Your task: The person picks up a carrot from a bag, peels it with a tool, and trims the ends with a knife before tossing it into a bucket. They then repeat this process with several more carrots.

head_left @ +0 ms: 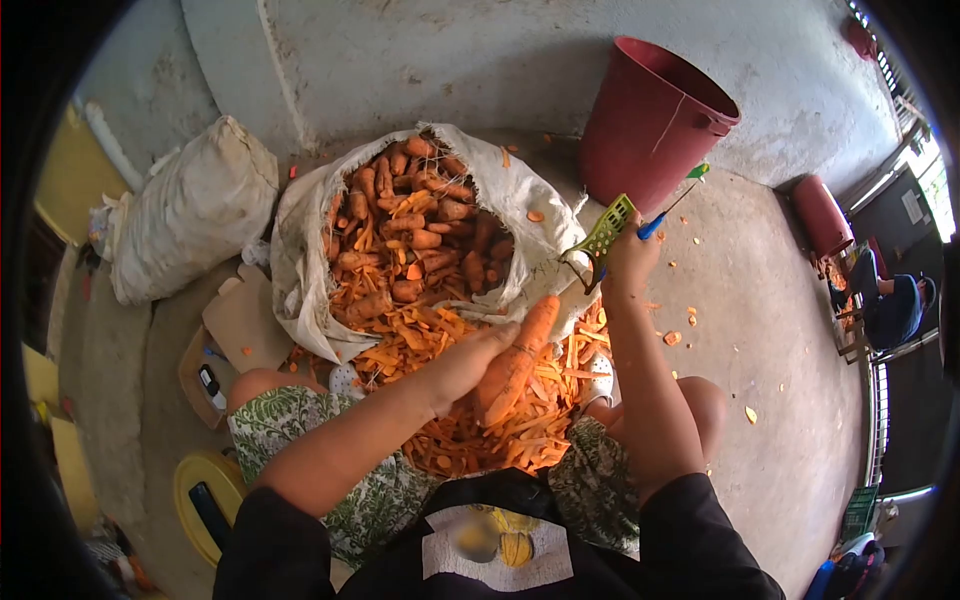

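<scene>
My left hand [468, 366] is closed around a large carrot [521, 352], which points up and away from me over the heap of peelings. Raised to the right of it, my right hand [630, 262] grips a green slotted peeler [604, 238]. A thin tool with a blue part [651, 225] and a green end also sticks out by that hand; how it is held I cannot tell. Orange carrot peelings [500, 440] lie thick between my feet, below both hands. Beyond them, an open white sack [302, 250] holds many carrots [425, 240] with peelings among them.
A tall red bin [640, 130] stands by the wall. At left are a full, closed white sack [195, 210], cardboard [245, 318] and a yellow lid [190, 500] with a dark phone-like object on it. Another person [895, 310] sits at far right near a red container [823, 215].
</scene>
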The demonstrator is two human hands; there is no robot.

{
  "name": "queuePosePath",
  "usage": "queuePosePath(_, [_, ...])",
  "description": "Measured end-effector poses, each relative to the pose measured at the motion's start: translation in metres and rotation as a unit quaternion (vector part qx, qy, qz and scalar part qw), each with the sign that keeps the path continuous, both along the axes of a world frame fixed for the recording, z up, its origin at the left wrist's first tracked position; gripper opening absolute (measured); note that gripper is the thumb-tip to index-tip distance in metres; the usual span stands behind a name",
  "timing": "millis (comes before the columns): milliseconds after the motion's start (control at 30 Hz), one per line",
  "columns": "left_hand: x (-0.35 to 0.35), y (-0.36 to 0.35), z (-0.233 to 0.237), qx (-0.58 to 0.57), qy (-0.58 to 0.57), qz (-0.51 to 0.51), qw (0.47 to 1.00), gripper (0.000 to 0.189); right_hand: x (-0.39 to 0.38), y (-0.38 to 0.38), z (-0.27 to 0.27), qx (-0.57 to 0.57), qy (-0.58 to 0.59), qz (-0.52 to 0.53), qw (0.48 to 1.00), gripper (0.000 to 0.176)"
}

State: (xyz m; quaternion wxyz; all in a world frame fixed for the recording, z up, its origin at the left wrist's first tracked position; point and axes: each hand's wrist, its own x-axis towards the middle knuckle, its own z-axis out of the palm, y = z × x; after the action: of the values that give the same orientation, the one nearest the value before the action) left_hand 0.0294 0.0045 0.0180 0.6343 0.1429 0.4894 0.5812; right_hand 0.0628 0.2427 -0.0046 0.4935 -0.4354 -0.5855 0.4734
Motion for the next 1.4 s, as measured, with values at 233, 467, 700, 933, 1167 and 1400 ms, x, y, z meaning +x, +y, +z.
queuePosePath(233, [-0.022, -0.001, -0.022, 0.032, -0.172, 0.015, 0.984, 0.041, -0.001, -0.075, 0.017, 0.056, -0.025, 0.140, 0.988, 0.030])
queuePosePath(467, [-0.023, 0.000, -0.018, 0.036, -0.137, 0.106, 0.984, 0.041, -0.001, -0.057, 0.012, 0.066, -0.088, 0.155, 0.982, 0.030])
queuePosePath(700, [-0.030, 0.001, -0.029, 0.040, -0.088, 0.144, 0.985, 0.040, 0.002, -0.062, 0.018, 0.062, -0.041, 0.164, 0.984, 0.031])
queuePosePath(933, [-0.022, 0.009, -0.031, 0.072, -0.230, 0.215, 0.946, 0.032, 0.008, -0.119, 0.026, -0.013, 0.006, 0.252, 0.968, 0.028])
queuePosePath(1167, [-0.011, 0.010, -0.024, 0.128, -0.240, 0.170, 0.947, 0.031, 0.012, -0.127, 0.022, 0.035, -0.073, 0.246, 0.966, 0.030])
queuePosePath(1400, [-0.003, 0.008, -0.017, 0.011, -0.089, 0.016, 0.996, 0.044, 0.001, -0.074, 0.017, 0.022, -0.148, 0.116, 0.982, 0.032])
